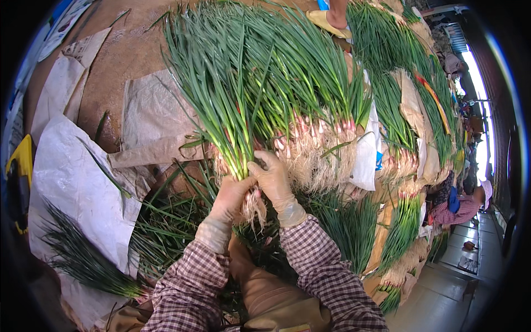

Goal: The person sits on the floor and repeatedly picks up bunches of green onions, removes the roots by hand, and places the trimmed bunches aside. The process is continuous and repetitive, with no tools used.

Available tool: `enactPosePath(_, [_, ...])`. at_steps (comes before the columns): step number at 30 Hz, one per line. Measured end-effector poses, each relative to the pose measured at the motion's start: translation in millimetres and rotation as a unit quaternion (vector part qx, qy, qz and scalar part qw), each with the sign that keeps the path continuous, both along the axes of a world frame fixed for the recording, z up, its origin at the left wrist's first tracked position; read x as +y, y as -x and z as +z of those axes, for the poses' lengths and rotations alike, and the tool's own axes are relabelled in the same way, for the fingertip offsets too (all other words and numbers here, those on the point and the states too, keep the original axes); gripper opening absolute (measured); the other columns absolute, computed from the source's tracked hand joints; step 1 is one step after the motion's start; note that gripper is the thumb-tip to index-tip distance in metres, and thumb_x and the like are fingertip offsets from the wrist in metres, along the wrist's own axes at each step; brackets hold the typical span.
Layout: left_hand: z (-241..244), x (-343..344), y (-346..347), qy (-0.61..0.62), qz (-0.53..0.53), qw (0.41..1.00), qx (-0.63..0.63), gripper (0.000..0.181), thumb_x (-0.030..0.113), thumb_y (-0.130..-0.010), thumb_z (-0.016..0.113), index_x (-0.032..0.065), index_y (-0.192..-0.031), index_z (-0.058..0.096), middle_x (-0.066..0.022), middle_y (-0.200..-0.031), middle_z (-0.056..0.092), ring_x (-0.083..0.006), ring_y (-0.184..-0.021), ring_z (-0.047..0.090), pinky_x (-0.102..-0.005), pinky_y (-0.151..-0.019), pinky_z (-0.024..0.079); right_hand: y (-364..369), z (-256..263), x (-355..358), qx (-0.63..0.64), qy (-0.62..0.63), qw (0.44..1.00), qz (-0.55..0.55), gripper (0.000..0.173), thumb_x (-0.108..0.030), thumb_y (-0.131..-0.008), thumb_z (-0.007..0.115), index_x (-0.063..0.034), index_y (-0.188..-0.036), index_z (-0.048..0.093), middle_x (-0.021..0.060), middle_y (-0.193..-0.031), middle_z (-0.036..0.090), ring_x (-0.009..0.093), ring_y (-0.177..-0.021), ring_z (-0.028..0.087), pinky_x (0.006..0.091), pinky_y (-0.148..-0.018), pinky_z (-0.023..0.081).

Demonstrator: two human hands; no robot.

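My left hand point(233, 198), in a thin translucent glove, is wrapped around the lower stalks of a bunch of green onions point(232, 137). Its leaves fan upward and its pale roots point(254, 207) hang below the fist. The gloved right hand point(274, 177) meets the same bunch from the right, thumb against the stalks just above the left hand; its fingertips are partly hidden. Right behind lies a wide heap of green onions point(307, 83), roots towards me, with small reddish-white bulbs showing.
Loose leaf trimmings point(174, 224) cover the ground beneath my arms. A separate onion bunch point(95, 253) rests on a white plastic sheet point(79, 186) at left. More onion rows point(402, 124) stretch right, near a person in a checked shirt point(458, 209). Another person's foot point(330, 23) stands beyond the heap.
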State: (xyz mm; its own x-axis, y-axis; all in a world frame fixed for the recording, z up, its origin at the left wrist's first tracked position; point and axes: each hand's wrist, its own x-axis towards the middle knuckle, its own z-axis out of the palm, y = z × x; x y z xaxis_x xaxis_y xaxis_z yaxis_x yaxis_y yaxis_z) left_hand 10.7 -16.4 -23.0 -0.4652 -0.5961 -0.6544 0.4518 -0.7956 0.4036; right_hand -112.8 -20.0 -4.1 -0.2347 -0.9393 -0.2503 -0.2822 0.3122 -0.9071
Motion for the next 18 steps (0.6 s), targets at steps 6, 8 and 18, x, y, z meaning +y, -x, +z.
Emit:
enactPosePath(6, [-3.1, 36.1, -8.7, -0.021, 0.082, 0.979, 0.183, 0.022, 0.017, -0.091, 0.060, -0.0007, -0.104, 0.059, -0.0098, -0.084, 0.065, -0.0174, -0.067, 0.063, -0.0281, -0.060, 0.053, 3.3, -21.8, 19.6, -0.360, -0.079, 0.921, -0.122, 0.017, -0.014, -0.094, 0.051, -0.0027, -0.104, 0.059, 0.0003, -0.085, 0.059, 0.008, -0.072, 0.054, 0.0232, -0.063, 0.046])
enactPosePath(8, [-4.5, 38.3, -18.3, -0.017, 0.063, 0.975, 0.212, 0.027, 0.020, -0.092, 0.058, -0.0019, -0.108, 0.059, -0.0122, -0.089, 0.066, -0.0184, -0.069, 0.063, -0.0296, -0.064, 0.054, 4.4, -21.2, 31.3, -0.395, -0.130, 0.907, -0.067, 0.014, -0.014, -0.093, 0.049, -0.0033, -0.095, 0.058, -0.0002, -0.082, 0.057, 0.008, -0.070, 0.052, 0.0243, -0.064, 0.043])
enactPosePath(18, [-9.5, 36.1, -61.1, -0.120, 0.065, 0.955, 0.262, 0.030, 0.017, -0.092, 0.051, -0.0041, -0.113, 0.056, -0.0233, -0.113, 0.061, -0.0374, -0.102, 0.061, -0.0513, -0.088, 0.050, 20.0, -7.1, 68.4, 0.296, -0.354, 0.793, 0.399, 0.029, -0.020, -0.091, 0.054, -0.0119, -0.119, 0.061, 0.0156, -0.115, 0.063, 0.029, -0.108, 0.060, 0.0354, -0.089, 0.049])
